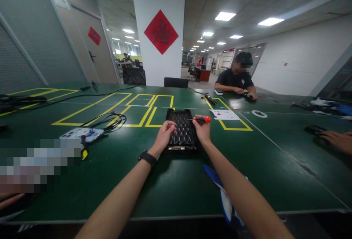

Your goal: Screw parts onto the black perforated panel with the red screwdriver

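Red and black, the screwdriver [203, 119] is sitting in the right hand [202, 132], just over the right edge of the black case [178, 113], its thin shaft pointing left across it. Right fingers are pinching the handle near its shaft end. The left hand [165, 136] is hovering by the case's left edge, fingers curled close together; cannot tell whether they are pinching something small. The case is lying flat on the green table [154, 195], its rows of shiny little pieces [182, 133] facing up, too small to name.

Handling guess: the screwdriver is looking light and stiff, handle probably smooth plastic, maybe slipping under a loose grip; best hold is around the thick handle, not the narrow shaft. The case is seeming rigid, fairly light, not very fragile; outer side walls are offering the safest hold, kept level in case pieces are sitting loose.

Around the case: a white sheet [224, 114] is lying beyond its right side; a blue-and-white item [226, 200] is lying nearer the person, partly hidden by the right forearm. Another person's hand [337, 140] is resting well off to the case's right.
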Available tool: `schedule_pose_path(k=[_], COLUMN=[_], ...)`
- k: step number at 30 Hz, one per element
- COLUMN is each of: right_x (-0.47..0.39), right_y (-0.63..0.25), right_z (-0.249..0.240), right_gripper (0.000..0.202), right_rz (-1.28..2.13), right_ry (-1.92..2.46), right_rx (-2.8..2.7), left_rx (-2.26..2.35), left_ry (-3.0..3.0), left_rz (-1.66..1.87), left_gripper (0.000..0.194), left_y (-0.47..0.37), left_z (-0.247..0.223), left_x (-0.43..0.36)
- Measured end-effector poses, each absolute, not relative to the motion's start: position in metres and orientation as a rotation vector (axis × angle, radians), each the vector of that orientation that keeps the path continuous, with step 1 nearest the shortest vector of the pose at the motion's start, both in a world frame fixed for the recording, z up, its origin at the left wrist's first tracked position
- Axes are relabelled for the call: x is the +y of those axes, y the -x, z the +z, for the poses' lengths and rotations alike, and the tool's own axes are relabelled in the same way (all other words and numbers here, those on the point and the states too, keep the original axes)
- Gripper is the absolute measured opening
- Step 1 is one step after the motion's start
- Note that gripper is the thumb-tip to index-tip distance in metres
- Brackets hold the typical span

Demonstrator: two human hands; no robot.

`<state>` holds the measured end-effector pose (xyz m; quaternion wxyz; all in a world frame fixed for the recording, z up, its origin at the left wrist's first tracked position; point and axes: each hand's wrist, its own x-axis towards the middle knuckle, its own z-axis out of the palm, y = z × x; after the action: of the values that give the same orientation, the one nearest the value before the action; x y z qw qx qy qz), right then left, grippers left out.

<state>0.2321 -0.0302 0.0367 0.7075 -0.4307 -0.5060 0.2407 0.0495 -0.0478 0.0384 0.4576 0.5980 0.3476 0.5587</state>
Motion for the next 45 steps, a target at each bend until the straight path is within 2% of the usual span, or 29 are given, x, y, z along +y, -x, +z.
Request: schedule_pose_path(k=[10,22,28,34,45], right_x=[-0.025,-0.029,-0.041,-0.047,-0.058], right_y=[-0.24,-0.233,-0.222,-0.214,-0.21], right_z=[0.018,0.032,0.04,0.047,0.053], right_gripper=[0.031,0.027,0.023,0.02,0.017], right_rz=[0.448,0.607,0.718,0.737,0.708], right_ry=[1.104,0.845,0.748,0.69,0.639], right_rx=[-1.304,-0.852,-0.801,-0.801,-0.827], left_rx=[0.807,0.991,1.099,1.102,1.17], left_ry=[-1.492,-1.836,-1.993,-2.055,-2.027], left_rz=[1.334,1.328,1.371,1.319,1.317], left_gripper=[0.019,0.018,0.026,0.014,0.014], left_y=[-0.051,-0.053,-0.056,-0.056,-0.054], left_z=[0.042,0.037,0.035,0.035,0.036], left_x=[-0.052,-0.054,-0.054,-0.054,-0.054])
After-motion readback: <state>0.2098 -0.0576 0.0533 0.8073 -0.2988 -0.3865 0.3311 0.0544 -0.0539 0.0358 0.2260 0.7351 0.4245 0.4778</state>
